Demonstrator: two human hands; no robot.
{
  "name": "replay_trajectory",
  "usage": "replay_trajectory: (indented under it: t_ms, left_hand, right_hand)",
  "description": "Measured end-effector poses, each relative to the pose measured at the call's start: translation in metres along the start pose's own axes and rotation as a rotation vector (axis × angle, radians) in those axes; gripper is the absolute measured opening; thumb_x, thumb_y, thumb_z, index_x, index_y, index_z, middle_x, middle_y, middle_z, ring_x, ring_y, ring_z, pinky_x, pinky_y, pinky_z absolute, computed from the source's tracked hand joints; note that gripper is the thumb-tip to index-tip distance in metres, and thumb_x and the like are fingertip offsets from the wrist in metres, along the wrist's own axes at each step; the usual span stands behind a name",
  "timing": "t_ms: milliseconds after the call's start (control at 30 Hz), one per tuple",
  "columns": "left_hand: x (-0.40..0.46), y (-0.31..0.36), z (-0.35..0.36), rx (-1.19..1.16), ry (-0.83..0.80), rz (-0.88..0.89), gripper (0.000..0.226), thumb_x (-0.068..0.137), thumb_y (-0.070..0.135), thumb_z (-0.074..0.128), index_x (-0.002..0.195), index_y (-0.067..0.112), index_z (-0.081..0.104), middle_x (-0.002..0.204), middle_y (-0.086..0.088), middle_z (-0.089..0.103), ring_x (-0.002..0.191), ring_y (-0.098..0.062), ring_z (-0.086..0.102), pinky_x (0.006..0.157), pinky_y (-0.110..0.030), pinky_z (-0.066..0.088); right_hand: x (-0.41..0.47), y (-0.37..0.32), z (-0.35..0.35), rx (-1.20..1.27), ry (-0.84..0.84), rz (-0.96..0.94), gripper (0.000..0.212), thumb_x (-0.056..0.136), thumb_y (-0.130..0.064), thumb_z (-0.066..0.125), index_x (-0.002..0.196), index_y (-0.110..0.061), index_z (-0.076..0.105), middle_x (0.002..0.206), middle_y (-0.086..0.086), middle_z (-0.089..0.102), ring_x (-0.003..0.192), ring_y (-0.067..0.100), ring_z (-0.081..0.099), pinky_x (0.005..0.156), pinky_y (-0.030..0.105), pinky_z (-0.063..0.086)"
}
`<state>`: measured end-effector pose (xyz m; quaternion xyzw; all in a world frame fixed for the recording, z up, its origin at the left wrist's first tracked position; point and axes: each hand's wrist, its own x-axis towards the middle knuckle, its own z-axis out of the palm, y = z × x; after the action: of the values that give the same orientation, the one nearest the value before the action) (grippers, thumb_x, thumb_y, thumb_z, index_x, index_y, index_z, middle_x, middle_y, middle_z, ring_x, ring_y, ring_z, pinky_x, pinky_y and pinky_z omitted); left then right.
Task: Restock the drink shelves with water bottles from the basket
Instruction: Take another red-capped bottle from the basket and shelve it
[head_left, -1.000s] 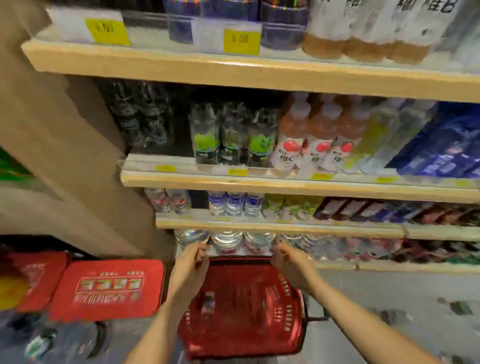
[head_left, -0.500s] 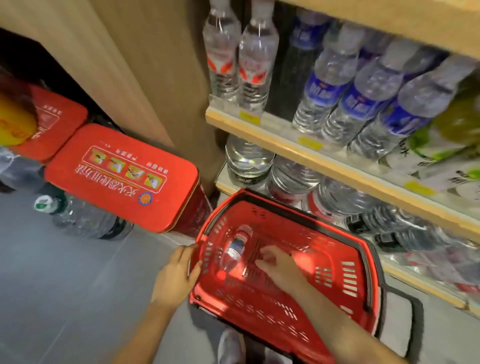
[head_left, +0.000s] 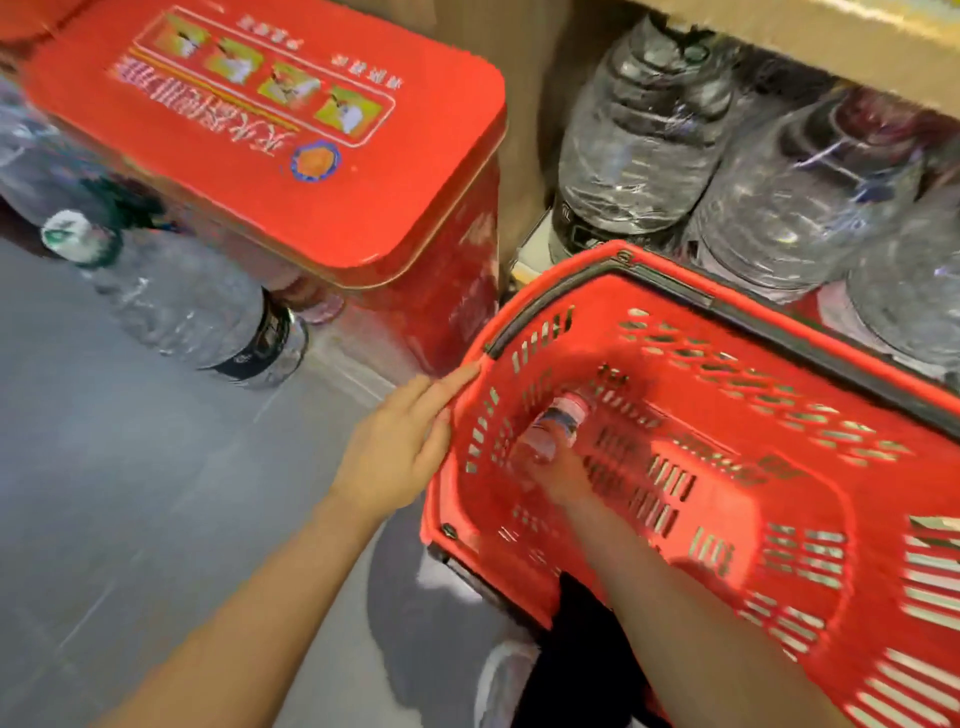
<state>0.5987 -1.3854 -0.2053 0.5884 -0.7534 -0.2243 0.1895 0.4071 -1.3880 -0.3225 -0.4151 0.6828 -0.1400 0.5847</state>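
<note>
A red plastic basket (head_left: 779, 467) sits on the floor in front of the bottom shelf. One small water bottle (head_left: 558, 421) with a blue label lies inside it near the left wall. My right hand (head_left: 563, 475) is down inside the basket with its fingers closed around the lower part of that bottle. My left hand (head_left: 400, 447) rests flat against the outside of the basket's left rim, fingers stretched. Large clear water jugs (head_left: 644, 135) fill the bottom shelf behind the basket.
A red tin box (head_left: 291, 156) stands on the floor left of the shelf. A big clear water jug (head_left: 182, 301) with a white-green cap lies on the grey floor beside it. A wooden shelf board (head_left: 831, 41) hangs over the jugs.
The view has dropped closer to the basket. My right hand has slid left across the basket floor and closed on the small bottle. My left hand stays on the basket's left rim.
</note>
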Motion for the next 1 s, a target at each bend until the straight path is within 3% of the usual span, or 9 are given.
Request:
replay_trajectory:
  t_ms: [67, 167, 233, 300, 433, 600, 733, 800, 1000]
  left_hand:
    - [0.002, 0.001, -0.003, 0.038, 0.008, -0.012, 0.049, 0.092, 0.037, 0.024, 0.140, 0.033, 0.035, 0.095, 0.000, 0.054, 0.094, -0.014, 0.050, 0.074, -0.021, 0.039]
    - [0.002, 0.009, -0.010, 0.131, -0.042, -0.035, 0.051, 0.091, 0.041, 0.024, 0.140, 0.031, 0.036, 0.096, -0.002, 0.056, 0.092, -0.021, 0.055, 0.070, -0.032, 0.048]
    - [0.003, 0.020, -0.017, 0.186, -0.075, -0.024, 0.051, 0.090, 0.038, 0.034, 0.138, 0.024, 0.040, 0.095, -0.005, 0.056, 0.085, -0.026, 0.058, 0.062, -0.032, 0.047]
    - [0.000, 0.036, -0.029, 0.204, -0.121, -0.011, 0.051, 0.086, 0.030, 0.050, 0.135, 0.020, 0.043, 0.104, -0.007, 0.058, 0.090, -0.028, 0.060, 0.065, -0.032, 0.049]
    - [-0.004, 0.098, -0.083, 0.014, -0.136, -0.073, 0.060, 0.077, 0.033, 0.067, 0.131, 0.020, 0.047, 0.123, 0.002, 0.055, 0.111, -0.014, 0.052, 0.086, -0.022, 0.043]
    - [0.002, 0.205, -0.157, 0.041, -0.317, 0.127, 0.086, 0.058, 0.040, 0.070, 0.134, 0.010, 0.046, 0.132, -0.016, 0.055, 0.120, -0.032, 0.054, 0.101, -0.045, 0.043]
    - [0.009, 0.266, -0.199, -0.049, -0.324, 0.243, 0.093, 0.050, 0.034, 0.081, 0.133, 0.016, 0.044, 0.133, -0.010, 0.053, 0.123, -0.025, 0.050, 0.108, -0.026, 0.036]
    - [0.017, 0.295, -0.221, -0.114, -0.328, 0.240, 0.087, 0.058, 0.037, 0.081, 0.135, 0.028, 0.041, 0.138, -0.001, 0.051, 0.128, -0.015, 0.044, 0.112, -0.025, 0.028]
    - [0.026, 0.365, -0.295, -0.332, -0.317, 0.128, 0.074, 0.058, 0.026, 0.081, 0.126, 0.017, 0.053, 0.122, 0.001, 0.063, 0.112, -0.010, 0.058, 0.097, -0.035, 0.047]
  right_hand:
    - [-0.009, -0.013, -0.011, 0.094, 0.011, 0.032, 0.061, 0.070, -0.034, 0.070, 0.122, -0.036, 0.037, 0.105, 0.006, 0.058, 0.089, 0.017, 0.055, 0.079, 0.034, 0.046]
    - [-0.031, -0.032, -0.040, 0.189, -0.094, 0.091, 0.046, 0.087, -0.010, 0.059, 0.124, -0.031, 0.042, 0.104, -0.005, 0.053, 0.068, -0.006, 0.059, 0.069, 0.021, 0.046]
    - [-0.047, -0.037, -0.061, 0.277, -0.086, 0.139, 0.039, 0.086, -0.004, 0.057, 0.120, -0.025, 0.054, 0.096, -0.003, 0.062, 0.061, -0.004, 0.060, 0.063, 0.018, 0.046]
    - [-0.085, -0.057, -0.081, 0.330, -0.093, 0.204, 0.037, 0.081, -0.004, 0.060, 0.108, -0.029, 0.059, 0.084, -0.004, 0.065, 0.070, 0.006, 0.060, 0.063, 0.022, 0.048]
    - [-0.173, -0.108, -0.130, 0.346, -0.156, 0.207, 0.065, 0.050, -0.024, 0.072, 0.113, -0.035, 0.062, 0.104, -0.003, 0.067, 0.095, 0.016, 0.058, 0.093, 0.045, 0.047]
    - [-0.313, -0.203, -0.207, 0.331, -0.208, 0.088, 0.027, 0.080, -0.011, 0.064, 0.100, -0.029, 0.066, 0.106, -0.004, 0.065, 0.084, 0.007, 0.060, 0.074, 0.028, 0.050]
    - [-0.403, -0.282, -0.261, 0.204, -0.287, 0.012, 0.044, 0.073, -0.017, 0.061, 0.113, -0.001, 0.059, 0.116, 0.014, 0.062, 0.084, 0.003, 0.061, 0.073, 0.022, 0.052]
    - [-0.437, -0.319, -0.277, 0.136, -0.285, -0.004, 0.036, 0.087, -0.017, 0.055, 0.123, -0.010, 0.056, 0.125, 0.005, 0.058, 0.102, 0.008, 0.059, 0.080, 0.020, 0.053]
    - [-0.500, -0.371, -0.311, 0.336, -0.253, -0.038, 0.029, 0.090, -0.038, 0.049, 0.104, -0.015, 0.061, 0.075, 0.002, 0.071, 0.062, 0.014, 0.067, 0.057, 0.021, 0.057]
